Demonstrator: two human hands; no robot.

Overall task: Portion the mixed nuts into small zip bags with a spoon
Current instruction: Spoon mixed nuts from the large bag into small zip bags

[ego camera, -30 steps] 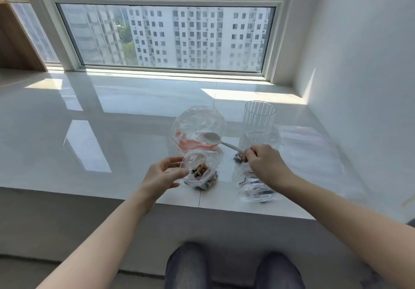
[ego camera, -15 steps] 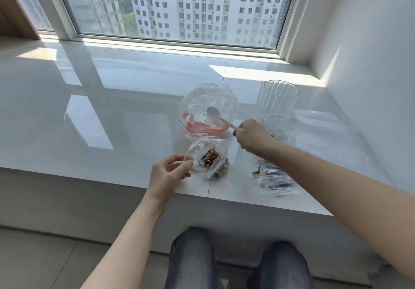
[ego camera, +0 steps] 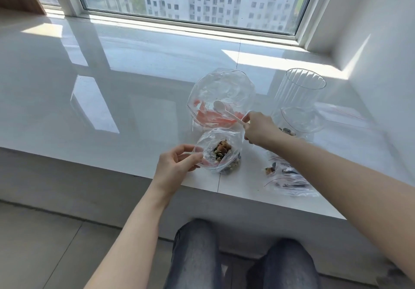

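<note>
Glossy white stone sill; clear crinkly plastic zip bag; white plastic spoon; ribbed clear cup

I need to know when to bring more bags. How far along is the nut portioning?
Done: a small clear zip bag with nuts lies flat at right. In hand: the left hand holds open another small bag, partly filled, while the right hand holds the white plastic spoon inside the large clear bag, which looks nearly empty. Left: sealing.

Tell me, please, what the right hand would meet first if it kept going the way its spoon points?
Probably the large clear bag: the right hand holds the white spoon with its bowl already at that bag's mouth, though depth is hard to judge.
</note>
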